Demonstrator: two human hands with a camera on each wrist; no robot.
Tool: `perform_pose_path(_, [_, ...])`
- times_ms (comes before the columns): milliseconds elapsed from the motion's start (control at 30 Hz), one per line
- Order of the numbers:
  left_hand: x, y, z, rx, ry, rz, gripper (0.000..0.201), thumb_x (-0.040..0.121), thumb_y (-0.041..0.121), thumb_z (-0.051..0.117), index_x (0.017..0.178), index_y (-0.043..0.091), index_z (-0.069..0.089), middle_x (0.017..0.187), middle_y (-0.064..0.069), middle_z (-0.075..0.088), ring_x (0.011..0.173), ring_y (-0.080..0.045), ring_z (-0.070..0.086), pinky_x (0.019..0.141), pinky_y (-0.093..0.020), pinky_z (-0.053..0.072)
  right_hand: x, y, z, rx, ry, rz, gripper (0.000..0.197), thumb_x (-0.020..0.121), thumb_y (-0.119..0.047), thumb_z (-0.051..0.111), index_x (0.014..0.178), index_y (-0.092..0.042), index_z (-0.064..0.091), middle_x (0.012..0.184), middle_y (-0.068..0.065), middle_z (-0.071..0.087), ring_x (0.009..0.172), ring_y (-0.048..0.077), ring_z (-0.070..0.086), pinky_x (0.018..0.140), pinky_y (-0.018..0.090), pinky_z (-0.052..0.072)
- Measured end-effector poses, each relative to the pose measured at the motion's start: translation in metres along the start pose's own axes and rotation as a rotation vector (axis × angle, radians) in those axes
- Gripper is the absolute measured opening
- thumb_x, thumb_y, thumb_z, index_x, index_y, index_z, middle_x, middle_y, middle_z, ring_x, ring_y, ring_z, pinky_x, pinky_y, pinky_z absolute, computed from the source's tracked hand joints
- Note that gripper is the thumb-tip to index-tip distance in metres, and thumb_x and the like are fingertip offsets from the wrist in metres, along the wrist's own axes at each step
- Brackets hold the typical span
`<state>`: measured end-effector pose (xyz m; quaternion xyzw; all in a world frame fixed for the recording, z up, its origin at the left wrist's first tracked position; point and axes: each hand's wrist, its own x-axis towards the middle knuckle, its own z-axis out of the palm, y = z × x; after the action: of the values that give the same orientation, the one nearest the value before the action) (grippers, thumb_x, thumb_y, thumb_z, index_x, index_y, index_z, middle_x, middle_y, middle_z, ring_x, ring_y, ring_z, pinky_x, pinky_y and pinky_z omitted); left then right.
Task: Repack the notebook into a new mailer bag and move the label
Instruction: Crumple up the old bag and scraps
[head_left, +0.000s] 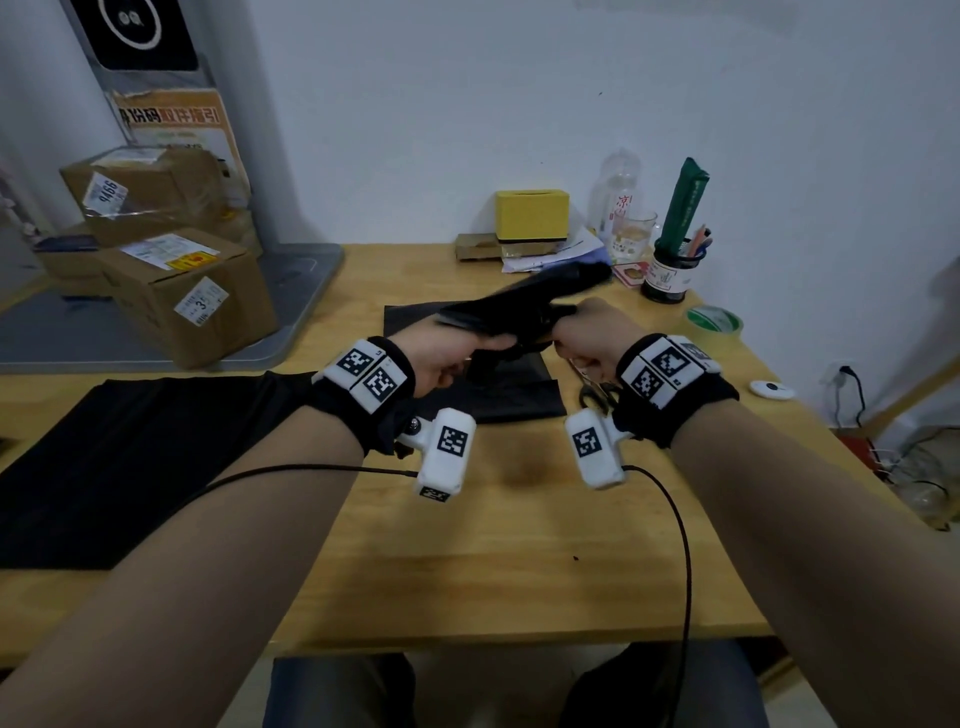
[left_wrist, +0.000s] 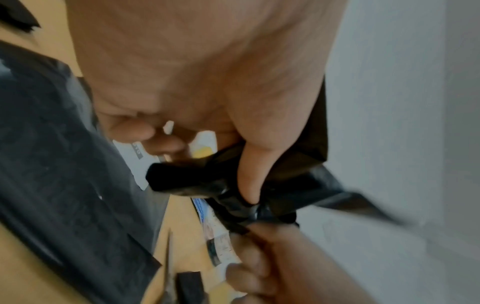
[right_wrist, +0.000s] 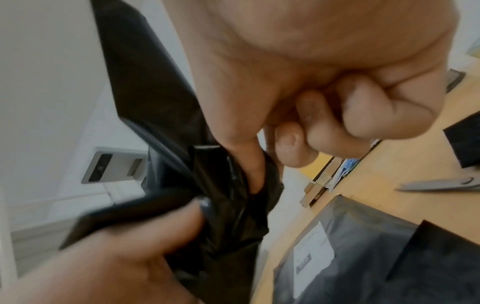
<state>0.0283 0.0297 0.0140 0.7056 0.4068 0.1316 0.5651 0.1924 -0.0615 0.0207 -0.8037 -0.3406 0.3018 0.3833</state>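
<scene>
Both hands hold a crumpled black mailer bag (head_left: 519, 304) up above the table's middle. My left hand (head_left: 457, 353) pinches its bunched near end, with the thumb (left_wrist: 249, 174) pressed on the plastic. My right hand (head_left: 584, 332) grips the same bunched end from the right, its thumb (right_wrist: 253, 168) tucked into the folds. The bag's far part (right_wrist: 135, 67) looks flat and stiff; no notebook shows plainly. Under the hands a second black mailer bag (head_left: 498, 400) lies flat on the table, carrying a white label (right_wrist: 311, 253).
Scissors (head_left: 597, 395) lie right of the flat bag. A large black sheet (head_left: 130, 457) covers the table's left part. Cardboard boxes (head_left: 182, 301) stand at the far left. A yellow box (head_left: 531, 215), pen cup (head_left: 670, 275) and green tape roll (head_left: 714, 322) line the back right.
</scene>
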Motion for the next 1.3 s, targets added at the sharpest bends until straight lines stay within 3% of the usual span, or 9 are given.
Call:
perform_pose_path(167, [-0.004,0.006,-0.002,0.301,0.002,0.033,0.004,0.095,0.021,0.063,0.091,0.019,0.062,0.077,0.002,0.055,0.064,-0.011,0.044,0.048,-0.017,0.034,0.002,0.000,0.004,0.116,-0.065,0.003,0.005,0.093,-0.010,0.056,0.089,-0.012,0.057,0.065,0.002,0.042,0.047,0.012,0.025,0.043,0.022,0.017])
perform_pose_path(233, [-0.002,0.006,-0.004,0.316,0.040,0.023,0.022,0.097,0.018,0.059,0.076,0.021,0.055,0.067,0.002,0.051,0.055,-0.010,0.039,0.042,-0.016,0.033,0.002,0.002,0.007,0.210,-0.113,-0.002,0.017,0.092,-0.011,0.058,0.079,-0.019,0.049,0.060,-0.002,0.036,0.047,0.011,0.021,0.043,0.021,0.014])
perform_pose_path(400, [0.010,0.000,-0.009,0.277,0.210,0.012,0.035,0.093,-0.001,0.054,0.070,0.022,0.040,0.081,-0.004,0.052,0.075,-0.020,0.051,0.083,-0.039,0.052,-0.004,0.000,0.010,0.306,-0.311,-0.023,0.017,0.085,-0.032,0.073,0.084,-0.019,0.061,0.061,-0.006,0.033,0.049,0.011,0.020,0.051,0.025,0.010])
perform_pose_path(500, [0.009,0.003,-0.007,0.231,0.115,-0.037,0.015,0.096,0.019,0.053,0.082,0.018,0.057,0.071,-0.002,0.054,0.059,-0.016,0.046,0.053,-0.027,0.041,-0.004,-0.002,0.019,0.030,-0.211,-0.120,0.036,0.076,-0.041,0.086,0.091,-0.011,0.073,0.059,-0.001,0.030,0.047,0.014,0.022,0.046,0.023,0.015])
perform_pose_path(733, [0.005,-0.007,-0.011,-0.189,-0.071,-0.174,0.021,0.096,0.027,0.054,0.082,0.015,0.064,0.076,-0.003,0.064,0.062,-0.015,0.053,0.054,-0.024,0.041,-0.002,-0.003,0.029,-0.136,-0.040,-0.261,0.031,0.075,-0.035,0.088,0.081,-0.008,0.074,0.050,-0.001,0.031,0.032,0.009,0.021,0.032,0.015,0.017])
perform_pose_path(900, [0.013,-0.015,-0.020,-0.155,0.095,-0.121,0.017,0.080,0.031,0.072,0.093,0.022,0.067,0.079,0.002,0.055,0.057,-0.009,0.037,0.051,-0.025,0.023,0.004,-0.001,0.027,-0.166,0.076,-0.228,0.032,0.078,-0.025,0.084,0.078,0.005,0.074,0.054,0.004,0.041,0.046,0.013,0.037,0.045,0.022,0.028])
perform_pose_path(1033, [0.007,-0.007,-0.028,-0.117,-0.041,-0.182,0.032,0.086,0.052,0.065,0.094,0.022,0.073,0.068,0.011,0.054,0.052,-0.007,0.036,0.052,-0.024,0.018,0.011,0.006,0.019,-0.167,0.274,-0.182,0.042,0.075,-0.024,0.079,0.049,-0.015,0.048,0.044,-0.003,0.031,0.047,0.019,0.030,0.050,0.028,0.024])
perform_pose_path(1100, [0.003,-0.004,-0.023,-0.051,-0.145,-0.202,0.048,0.087,0.060,0.058,0.101,0.018,0.076,0.074,0.010,0.065,0.054,-0.007,0.041,0.053,-0.025,0.019,0.012,0.005,0.019,-0.122,0.310,-0.202,0.033,0.072,-0.027,0.079,0.055,-0.013,0.055,0.051,0.002,0.038,0.051,0.019,0.035,0.052,0.029,0.027])
perform_pose_path(1300, [0.022,-0.002,-0.002,-0.187,0.019,-0.097,0.047,0.089,0.054,0.062,0.106,0.012,0.072,0.095,0.000,0.078,0.055,-0.007,0.042,0.050,-0.021,0.021,0.008,0.009,0.014,0.049,0.169,-0.229,0.022,0.075,-0.021,0.084,0.078,-0.001,0.075,0.040,-0.007,0.040,0.038,0.011,0.030,0.044,0.024,0.023])
